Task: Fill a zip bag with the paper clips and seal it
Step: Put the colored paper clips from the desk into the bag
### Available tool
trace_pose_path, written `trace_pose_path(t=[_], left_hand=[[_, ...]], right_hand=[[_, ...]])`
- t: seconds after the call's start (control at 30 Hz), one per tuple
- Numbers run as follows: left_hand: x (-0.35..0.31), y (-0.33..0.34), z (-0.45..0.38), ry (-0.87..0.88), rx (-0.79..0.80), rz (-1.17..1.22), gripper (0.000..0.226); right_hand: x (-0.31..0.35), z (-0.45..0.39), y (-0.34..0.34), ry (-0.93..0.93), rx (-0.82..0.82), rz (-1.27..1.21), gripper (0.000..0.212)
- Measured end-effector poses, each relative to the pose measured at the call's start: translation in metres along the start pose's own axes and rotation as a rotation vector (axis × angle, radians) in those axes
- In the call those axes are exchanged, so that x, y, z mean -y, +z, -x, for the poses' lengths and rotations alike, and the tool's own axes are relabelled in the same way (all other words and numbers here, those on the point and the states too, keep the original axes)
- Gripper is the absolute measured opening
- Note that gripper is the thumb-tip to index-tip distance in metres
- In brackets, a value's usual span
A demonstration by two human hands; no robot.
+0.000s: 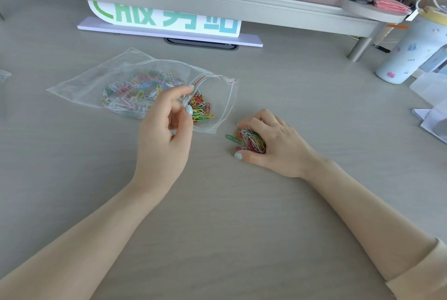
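Head cam view: my left hand (167,120) is pinching the open lip of the zip bag (101,84), holding the mouth up. Bag's lying on the desk (217,227) with loads of clips inside. My right hand (271,142) is cupped around a loose pile of paper clips (246,141) just beside the bag's mouth.

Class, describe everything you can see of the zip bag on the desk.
The zip bag is clear thin plastic with a red line along its zip. It lies flat on the grey desk, mouth open toward the right. The left hand pinches its upper lip, holding it open. Many coloured paper clips lie inside, with some near the mouth.
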State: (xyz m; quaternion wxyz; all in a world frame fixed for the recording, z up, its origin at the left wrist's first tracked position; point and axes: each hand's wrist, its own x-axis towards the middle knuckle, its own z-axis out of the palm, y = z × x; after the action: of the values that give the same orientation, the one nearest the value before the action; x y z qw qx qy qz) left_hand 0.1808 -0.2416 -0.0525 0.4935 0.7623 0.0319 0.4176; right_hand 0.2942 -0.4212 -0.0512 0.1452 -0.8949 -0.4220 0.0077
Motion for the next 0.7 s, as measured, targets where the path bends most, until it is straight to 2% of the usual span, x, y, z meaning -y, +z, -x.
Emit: trace_pose_path(t=[0.13, 0.27, 0.37, 0.57, 0.7], left_hand=[[-0.001, 0.0, 0.0, 0.004, -0.002, 0.002, 0.024], [0.0, -0.001, 0.0, -0.005, -0.003, 0.019, 0.023], [0.001, -0.001, 0.0, -0.01, -0.004, 0.019, 0.023], [0.0, -0.001, 0.0, -0.017, -0.003, 0.003, 0.026], [-0.003, 0.0, 0.0, -0.021, -0.007, -0.01, 0.026]], right_hand=[[0.001, 0.001, -0.003, -0.065, 0.004, -0.053, 0.055], [0.003, 0.008, -0.005, 0.118, -0.147, -0.046, 0.07], [0.006, 0.013, -0.005, 0.222, -0.107, 0.109, 0.077], [0.013, 0.007, -0.002, 0.215, -0.069, 0.23, 0.065], [0.014, 0.005, -0.003, 0.093, -0.066, 0.288, 0.052]])
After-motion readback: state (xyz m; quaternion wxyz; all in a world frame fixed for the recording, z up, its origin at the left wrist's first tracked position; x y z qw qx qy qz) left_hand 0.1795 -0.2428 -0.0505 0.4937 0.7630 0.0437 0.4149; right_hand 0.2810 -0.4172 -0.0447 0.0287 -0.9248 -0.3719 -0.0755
